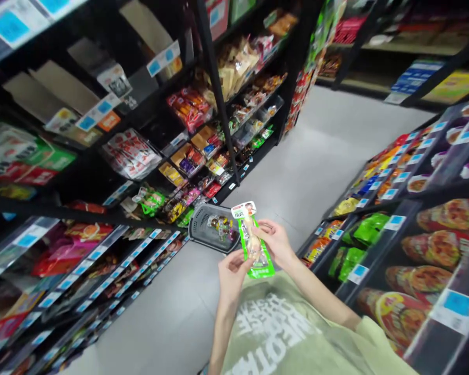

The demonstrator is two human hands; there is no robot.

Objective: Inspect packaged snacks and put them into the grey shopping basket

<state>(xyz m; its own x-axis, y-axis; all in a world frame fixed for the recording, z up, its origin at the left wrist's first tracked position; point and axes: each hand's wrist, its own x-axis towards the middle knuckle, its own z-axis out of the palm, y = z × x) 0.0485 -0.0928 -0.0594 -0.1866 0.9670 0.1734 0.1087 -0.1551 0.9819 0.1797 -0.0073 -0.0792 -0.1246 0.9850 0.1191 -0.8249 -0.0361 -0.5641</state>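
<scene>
A green and white snack packet point(252, 242) with a clear window is held up in front of my body, its white top tilted slightly away. My left hand point(234, 268) pinches its lower left edge. On the upper right side, my right hand point(272, 238) grips the same packet between thumb and fingers. Just beyond it, a grey shopping basket point(197, 240) sits on the floor, with several small packaged items point(222, 228) inside. The packet overlaps the basket's right side and hides part of it.
Dark shelves with bagged snacks point(189, 107) and small boxes point(187, 159) run along the left. On the right stand shelves of instant noodle bowls point(422, 281) and green bags point(369, 229). A grey tiled floor point(324, 135) lies between them, leading to more shelving at the back.
</scene>
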